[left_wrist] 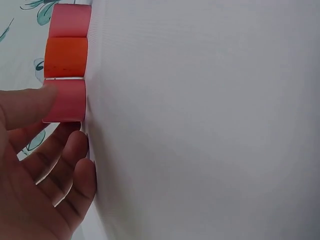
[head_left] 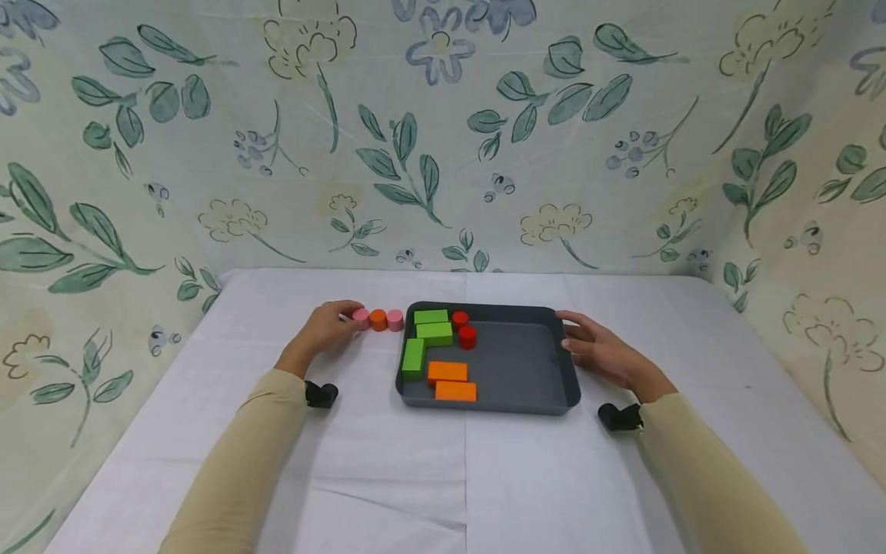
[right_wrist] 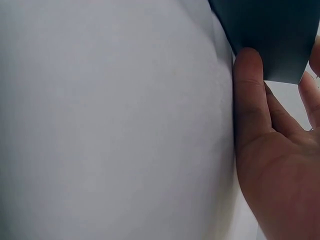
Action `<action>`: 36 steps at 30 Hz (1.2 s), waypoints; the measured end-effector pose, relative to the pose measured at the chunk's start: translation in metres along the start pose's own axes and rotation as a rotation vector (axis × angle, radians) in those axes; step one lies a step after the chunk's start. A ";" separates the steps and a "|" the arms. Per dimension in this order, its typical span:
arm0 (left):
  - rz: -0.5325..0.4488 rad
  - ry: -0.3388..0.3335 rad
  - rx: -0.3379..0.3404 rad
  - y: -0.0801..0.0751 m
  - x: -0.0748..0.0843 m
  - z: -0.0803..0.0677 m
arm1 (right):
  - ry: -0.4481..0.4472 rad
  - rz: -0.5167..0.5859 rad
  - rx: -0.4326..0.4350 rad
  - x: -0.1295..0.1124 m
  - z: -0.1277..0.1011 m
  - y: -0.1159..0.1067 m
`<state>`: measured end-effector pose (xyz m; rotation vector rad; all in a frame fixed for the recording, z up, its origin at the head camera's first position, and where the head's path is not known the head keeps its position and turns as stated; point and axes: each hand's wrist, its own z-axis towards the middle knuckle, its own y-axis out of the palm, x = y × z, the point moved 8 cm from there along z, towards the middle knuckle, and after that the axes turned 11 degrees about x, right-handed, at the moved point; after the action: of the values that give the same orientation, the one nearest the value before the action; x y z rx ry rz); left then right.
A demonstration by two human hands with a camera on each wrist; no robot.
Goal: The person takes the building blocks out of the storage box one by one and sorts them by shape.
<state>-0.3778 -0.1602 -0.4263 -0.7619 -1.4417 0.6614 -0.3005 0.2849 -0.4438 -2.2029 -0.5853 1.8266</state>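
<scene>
A dark grey tray (head_left: 521,363) lies in the middle of the white table. It holds three green blocks (head_left: 434,332), two orange blocks (head_left: 447,372) and two red cylinders (head_left: 467,337). Just left of the tray stand a pink cylinder (head_left: 361,318), an orange cylinder (head_left: 378,319) and a second pink cylinder (head_left: 395,319), touching in a row. My left hand (head_left: 348,315) pinches the leftmost pink cylinder (left_wrist: 67,100) between thumb and fingers. The right hand (head_left: 577,338) lies with straight fingers against the tray's right rim (right_wrist: 270,35), its thumb (right_wrist: 247,90) touching the corner.
A floral cloth backdrop (head_left: 443,138) encloses the table at the back and on both sides. White tablecloth (head_left: 443,477) stretches bare between my forearms and the front edge. Black wrist mounts (head_left: 321,394) sit low over the cloth.
</scene>
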 end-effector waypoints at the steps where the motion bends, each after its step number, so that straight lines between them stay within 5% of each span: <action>1: 0.000 -0.006 -0.003 0.000 -0.001 0.000 | -0.001 0.001 -0.001 0.000 0.000 0.001; 13: 0.009 -0.028 -0.018 0.001 -0.001 0.000 | 0.010 0.005 0.010 0.001 0.001 0.001; 18: 0.057 0.058 0.099 -0.021 0.009 0.004 | 0.004 0.001 0.008 -0.001 0.003 0.000; 23: 0.074 0.212 0.286 -0.055 0.046 0.013 | 0.006 -0.010 0.018 0.000 0.003 -0.003; 27: 0.092 0.310 0.335 -0.070 0.082 0.012 | 0.004 -0.011 0.021 0.000 0.002 -0.003; 31: 0.159 0.377 0.284 -0.068 0.111 0.010 | 0.006 -0.011 0.018 0.000 0.001 -0.002; 36: 0.295 0.437 0.125 -0.049 0.139 0.009 | 0.010 -0.011 0.020 0.002 0.002 -0.002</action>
<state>-0.3842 -0.0800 -0.3027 -0.9622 -0.8906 0.7469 -0.3022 0.2874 -0.4449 -2.1905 -0.5735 1.8066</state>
